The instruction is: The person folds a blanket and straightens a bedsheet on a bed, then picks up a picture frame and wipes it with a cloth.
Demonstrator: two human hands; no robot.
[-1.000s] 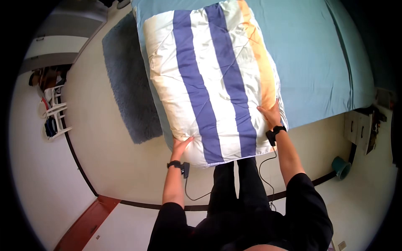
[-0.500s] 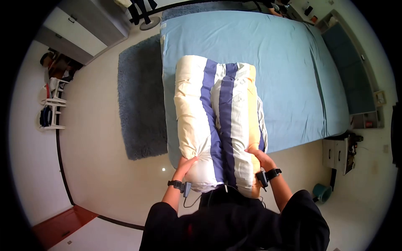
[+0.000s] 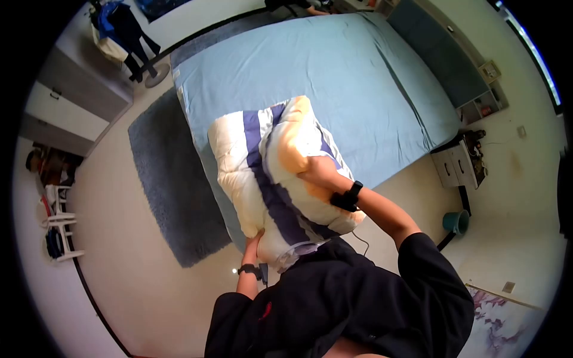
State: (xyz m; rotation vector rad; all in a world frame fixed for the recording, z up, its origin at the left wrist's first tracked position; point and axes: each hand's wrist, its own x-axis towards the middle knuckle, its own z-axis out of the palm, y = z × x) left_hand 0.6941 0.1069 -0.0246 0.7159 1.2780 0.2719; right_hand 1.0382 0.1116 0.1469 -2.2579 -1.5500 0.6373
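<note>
A folded quilt (image 3: 231, 143) with cream, white, navy and orange stripes lies partly on the bed, its near end reaching my body. My right hand (image 3: 320, 172) presses into the orange and white roll on its right side, fingers closed on the fabric. At the lower left edge, my left hand (image 3: 253, 243) grips the quilt from the side, with some fingers hidden beneath it. Both wrists wear black straps with small devices, and thin cables run from them.
The bed (image 3: 239, 71) has a blue sheet. A grey shaggy rug (image 3: 173, 179) lies along its left side. White drawers (image 3: 452, 164) and a teal bin (image 3: 456, 222) stand at the right. A person's arm (image 3: 315, 11) shows beyond the bed.
My right hand has moved up and inward along the quilt, pushing its right roll leftward. My left hand still holds the lower left edge. The view has turned.
</note>
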